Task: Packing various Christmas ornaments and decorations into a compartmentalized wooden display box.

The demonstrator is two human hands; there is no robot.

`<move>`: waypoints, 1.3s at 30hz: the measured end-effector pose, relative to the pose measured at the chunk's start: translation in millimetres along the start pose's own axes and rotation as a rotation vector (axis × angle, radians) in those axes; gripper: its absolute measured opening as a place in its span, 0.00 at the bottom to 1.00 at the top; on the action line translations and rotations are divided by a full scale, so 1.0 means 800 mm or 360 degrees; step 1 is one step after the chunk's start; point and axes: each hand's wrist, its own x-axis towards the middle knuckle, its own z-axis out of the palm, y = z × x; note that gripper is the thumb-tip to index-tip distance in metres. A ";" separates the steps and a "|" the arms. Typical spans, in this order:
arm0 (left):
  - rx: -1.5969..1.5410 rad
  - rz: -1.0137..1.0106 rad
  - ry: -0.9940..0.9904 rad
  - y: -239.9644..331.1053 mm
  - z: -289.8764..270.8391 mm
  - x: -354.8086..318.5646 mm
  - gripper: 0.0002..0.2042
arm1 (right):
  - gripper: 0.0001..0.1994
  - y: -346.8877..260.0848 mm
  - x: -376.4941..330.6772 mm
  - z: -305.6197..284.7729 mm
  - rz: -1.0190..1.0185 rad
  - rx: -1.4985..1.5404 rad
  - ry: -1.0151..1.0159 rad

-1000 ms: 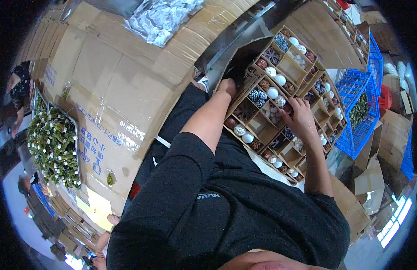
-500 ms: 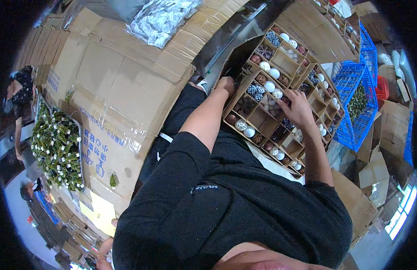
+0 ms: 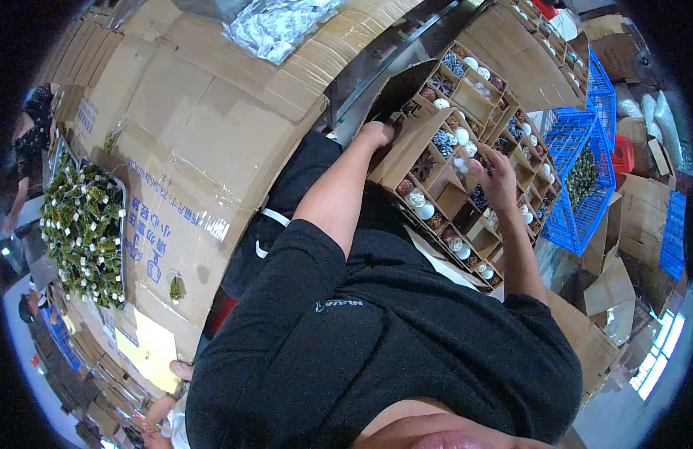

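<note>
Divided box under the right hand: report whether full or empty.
Partly full: the box holds balls and pinecones, but at least one compartment shows bare cardboard.

left grip [image 3: 378,134]: fingertips hidden | silvery sheeting [image 3: 283,28]: top cut off

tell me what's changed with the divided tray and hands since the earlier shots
The divided cardboard tray has tipped, its edge near the left hand rising to show more outer wall. No new grip or release is clear. The left hand stays by that edge, the right hand at the compartments.
</note>
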 end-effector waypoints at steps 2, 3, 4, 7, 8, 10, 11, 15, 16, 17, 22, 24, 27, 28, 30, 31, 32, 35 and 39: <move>0.0139 0.0130 0.0047 -0.023 -0.013 -0.004 0.17 | 0.21 -0.010 0.013 0.003 -0.0046 0.0090 -0.0039; 0.0306 0.0317 0.0041 -0.021 -0.018 -0.006 0.17 | 0.21 -0.009 0.013 0.002 -0.0019 0.0154 -0.0047; 0.0307 0.0318 0.0049 -0.019 -0.020 -0.009 0.17 | 0.21 -0.003 0.013 0.002 -0.0026 0.0152 -0.0043; 0.0182 0.0291 0.0014 0.000 -0.024 -0.023 0.18 | 0.22 0.014 0.002 0.006 0.0029 0.0286 -0.0001; -0.0020 0.0176 0.0060 0.007 -0.025 -0.029 0.20 | 0.22 0.017 -0.002 0.006 0.0080 0.0264 0.0041; -0.0234 0.0038 0.0126 0.004 -0.026 -0.032 0.21 | 0.22 0.013 -0.002 0.004 0.0149 0.0312 0.0084; -0.0390 -0.0107 0.0155 0.003 -0.031 -0.029 0.23 | 0.22 0.012 0.002 0.003 0.0190 0.0377 0.0099; -0.0789 -0.0290 0.0160 0.024 -0.047 -0.058 0.26 | 0.22 0.010 0.007 -0.003 0.0141 0.0483 0.0217; -0.0654 -0.0210 0.0199 0.017 -0.042 -0.046 0.25 | 0.22 0.013 0.008 -0.003 0.0146 0.0488 0.0221; -0.0646 -0.0211 0.0195 0.018 -0.044 -0.049 0.25 | 0.21 0.017 0.008 -0.003 0.0159 0.0575 0.0205; -0.0954 -0.0387 0.0328 0.037 -0.056 -0.068 0.27 | 0.23 0.018 -0.002 -0.002 0.0260 0.0763 0.0210; -0.0786 -0.0345 0.0313 0.049 -0.071 -0.078 0.28 | 0.21 0.027 -0.007 -0.002 0.0348 0.0879 0.0241; -0.0948 -0.0387 0.0237 0.030 -0.068 -0.062 0.26 | 0.21 0.016 -0.004 -0.002 0.0154 0.0602 0.0351; -0.1100 -0.0394 0.0145 0.050 -0.077 -0.077 0.26 | 0.21 0.022 -0.010 -0.006 0.0046 0.0406 0.0416; -0.1038 -0.0363 0.0057 0.051 -0.091 -0.081 0.26 | 0.21 0.015 -0.006 -0.005 0.0064 0.0458 0.0443; -0.0889 -0.0352 0.0087 0.048 -0.098 -0.078 0.25 | 0.21 0.011 -0.001 -0.003 0.0021 0.0463 0.0445; -0.0879 -0.0354 0.0084 0.047 -0.096 -0.079 0.25 | 0.21 0.012 0.002 0.000 -0.0002 0.0562 0.0448; -0.0961 -0.0386 0.0130 0.082 -0.103 -0.114 0.26 | 0.20 0.010 -0.003 -0.005 -0.0030 0.0523 0.0509; -0.0791 -0.0360 0.0142 0.065 -0.108 -0.101 0.28 | 0.19 0.007 -0.009 0.004 -0.0069 0.0396 0.0578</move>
